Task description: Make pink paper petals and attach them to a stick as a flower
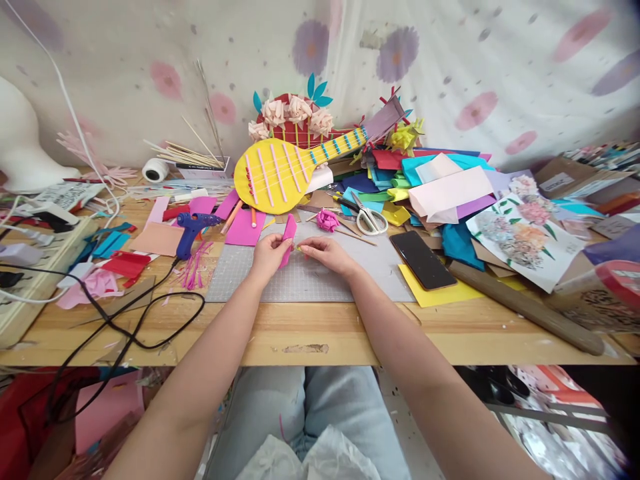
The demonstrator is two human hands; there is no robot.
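Note:
My left hand point(269, 255) is closed on a bright pink craft strip point(289, 230), which stands upright between the fingertips. Close beside it, my right hand point(327, 255) has its fingertips pinched together. A small yellowish bit shows at those fingertips, too small to name. Both hands are over a grey cutting mat point(320, 287). Just beyond them lies a pink paper flower point(327, 221). White-handled scissors point(371, 220) rest behind the right hand, near some thin wooden sticks point(356, 233).
A yellow lute-shaped craft piece point(273, 175) leans at the back. To the left are a blue glue gun point(193, 232), its looping black cable and a power strip point(35, 273). On the right lie a phone point(423, 259), piled coloured sheets point(450, 193) and a long wooden stick point(525, 307).

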